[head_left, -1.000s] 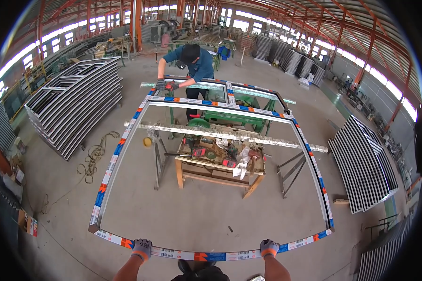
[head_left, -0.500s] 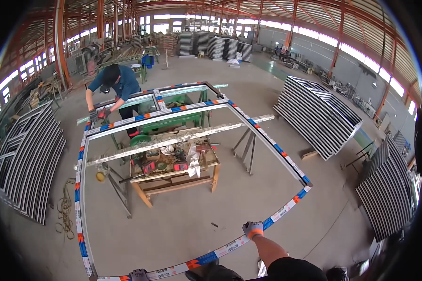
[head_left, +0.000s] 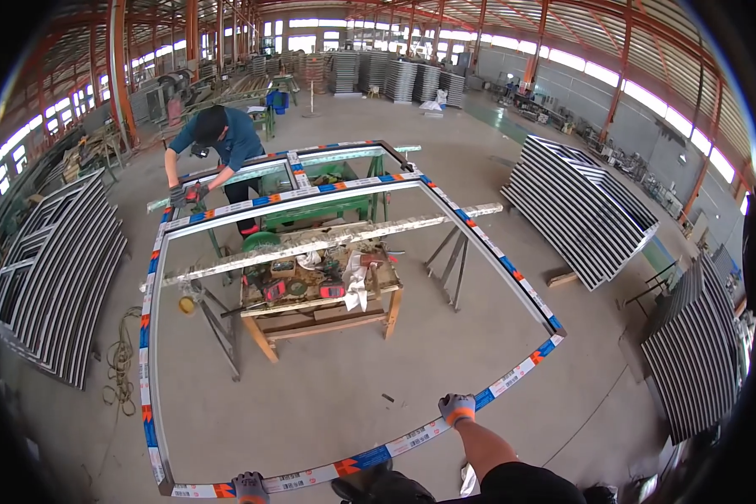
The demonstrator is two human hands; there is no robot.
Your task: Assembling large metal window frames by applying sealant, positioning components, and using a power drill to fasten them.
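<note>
A large rectangular window frame (head_left: pixel 512 380), its bars covered in white, blue and orange protective film, lies flat across two long supporting beams. My right hand (head_left: pixel 458 409), in a grey glove with an orange cuff, is closed over the near bar, right of the middle. Farther left on that bar, my gloved left hand (head_left: pixel 249 485) also grips it, near the near-left corner; the picture's lower edge cuts off its wrist. At the far-left corner a co-worker (head_left: pixel 227 147) bends over the frame, gloved hands around a red tool (head_left: pixel 195 193).
Inside the frame's outline stands a wooden workbench (head_left: pixel 311 307) with red power tools and rags. A whitish beam (head_left: pixel 336 241) rests on metal trestles (head_left: pixel 452 269). Stacked frames stand at left (head_left: pixel 55 281) and right (head_left: pixel 580 210). A rope (head_left: pixel 122 361) lies on the left floor.
The view has shifted slightly, with the scene sitting farther right. More of my left hand and the frame's near-left corner now show. Both my hands keep their hold on the near bar.
</note>
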